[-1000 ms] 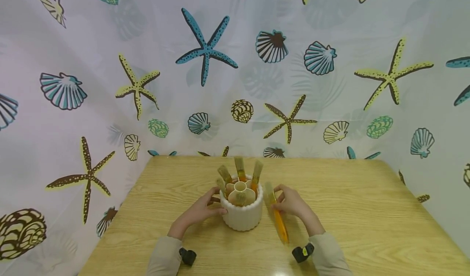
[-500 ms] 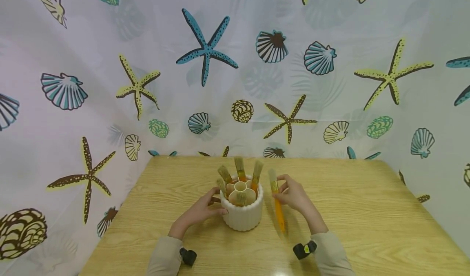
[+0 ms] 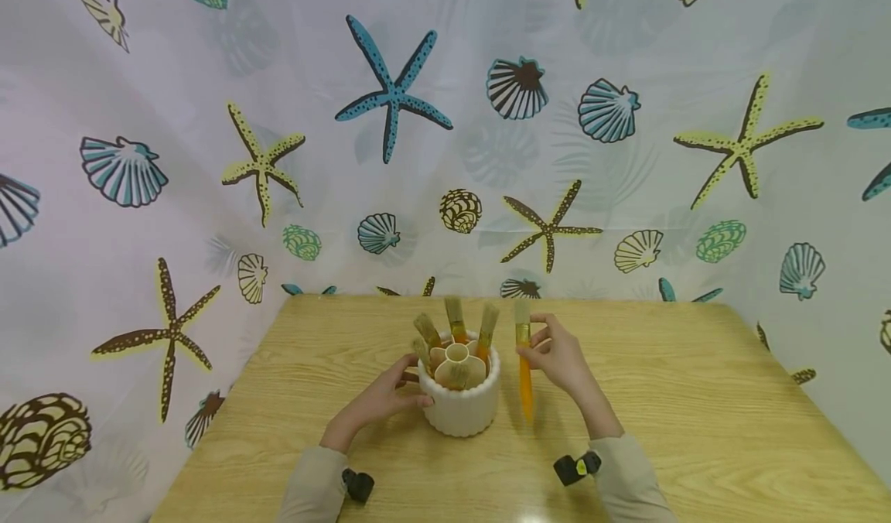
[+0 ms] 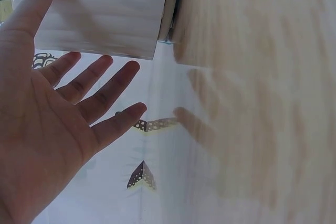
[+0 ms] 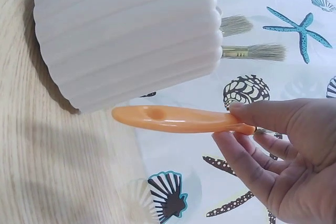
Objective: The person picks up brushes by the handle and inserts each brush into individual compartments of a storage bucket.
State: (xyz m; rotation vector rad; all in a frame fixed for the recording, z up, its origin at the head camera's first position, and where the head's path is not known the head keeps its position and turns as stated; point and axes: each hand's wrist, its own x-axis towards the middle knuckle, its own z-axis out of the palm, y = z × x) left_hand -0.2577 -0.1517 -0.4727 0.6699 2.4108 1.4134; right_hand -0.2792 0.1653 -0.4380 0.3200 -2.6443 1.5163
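Observation:
A white ribbed round holder (image 3: 461, 413) with petal-shaped compartments stands on the table, several paintbrushes (image 3: 455, 320) upright in it with bristles up. To its right my right hand (image 3: 560, 360) pinches another paintbrush (image 3: 525, 376) between thumb and fingers, near where the orange handle meets the metal band. This brush hangs bristles up, apart from the holder; its orange handle (image 5: 173, 119) shows whole in the right wrist view. At the holder's left side is my left hand (image 3: 381, 398), thumb against the wall and fingers spread loosely, as the left wrist view (image 4: 52, 114) shows.
The wooden table (image 3: 696, 407) extends on both sides of the holder. A white curtain (image 3: 445, 152) printed with starfish and shells hangs behind it and along the sides. Each wrist wears a small black camera (image 3: 358, 486).
My right hand has lifted the paintbrush and moved it slightly away from me, turning it more upright. The left hand and the holder have stayed in place.

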